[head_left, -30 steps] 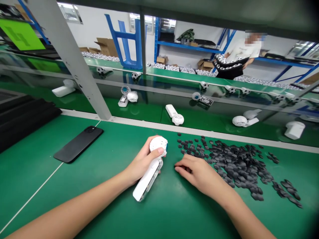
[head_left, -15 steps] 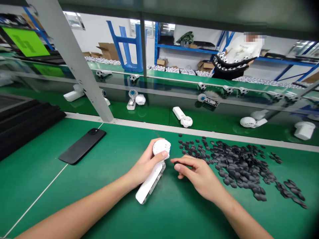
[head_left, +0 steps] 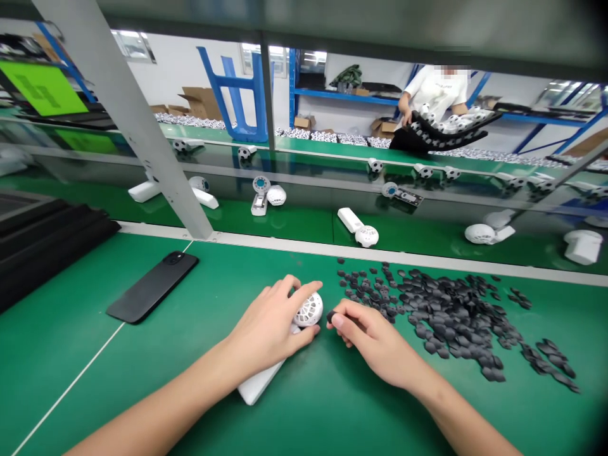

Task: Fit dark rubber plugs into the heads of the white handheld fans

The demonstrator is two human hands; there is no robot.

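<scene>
A white handheld fan [head_left: 309, 309] with a round grille head lies slanted on the green tabletop, its handle pointing down and left. My left hand [head_left: 270, 320] spans it from above, the index finger at the head's upper edge and the thumb along its lower right. The palm hides much of the handle. Just right of the fan, my right hand [head_left: 375, 335] pinches a small black piece [head_left: 331, 316] between thumb and fingers. Beyond that hand spreads a heap of similar small black pieces [head_left: 451, 316].
A black phone [head_left: 152, 288] rests on the left, near stacked black trays [head_left: 42, 234]. Behind a pale rail, several white fan parts [head_left: 367, 236] sit on a green surface. A slanted metal post [head_left: 142, 126] rises at left. Across the bench a person [head_left: 437, 95] carries loaded black trays.
The fan has gone from being held tilted to lying lower, its grille now facing up. My left hand has shifted over its top. My right hand keeps its pinch. The person's trays have moved.
</scene>
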